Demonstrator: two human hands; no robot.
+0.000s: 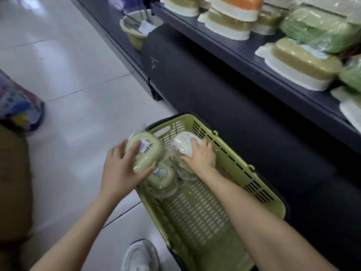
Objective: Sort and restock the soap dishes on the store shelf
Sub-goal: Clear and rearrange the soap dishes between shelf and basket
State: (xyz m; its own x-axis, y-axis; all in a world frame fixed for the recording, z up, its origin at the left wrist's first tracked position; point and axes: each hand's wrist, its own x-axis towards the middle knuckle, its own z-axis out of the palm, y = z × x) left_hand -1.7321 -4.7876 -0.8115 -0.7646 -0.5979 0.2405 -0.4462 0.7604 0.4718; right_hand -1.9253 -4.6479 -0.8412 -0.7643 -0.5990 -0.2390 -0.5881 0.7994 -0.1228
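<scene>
Floor: pale glossy tiles [68,55], with a dark store shelf [234,52] running along the right.
Shelf stock: olive-and-white soap dishes [300,61], an orange-topped one [238,2] and a plastic-wrapped green bundle [320,28].
Basket: a yellow-green slotted basket [195,212] stands on the floor against the shelf base.
Left hand: the left hand [121,169] grips a wrapped green soap dish [146,151] over the basket's far left corner, thumb and fingers closed around it.
Right hand: the right hand [201,153] clasps a wrapped white soap dish [183,141] inside the basket, fingers over its top and thumb on its near side.
Also in basket: a second green soap dish [162,176], lying just below the held one.
Lower shelf: a green basin [134,32].
Near edge: a white shoe [140,255].
</scene>
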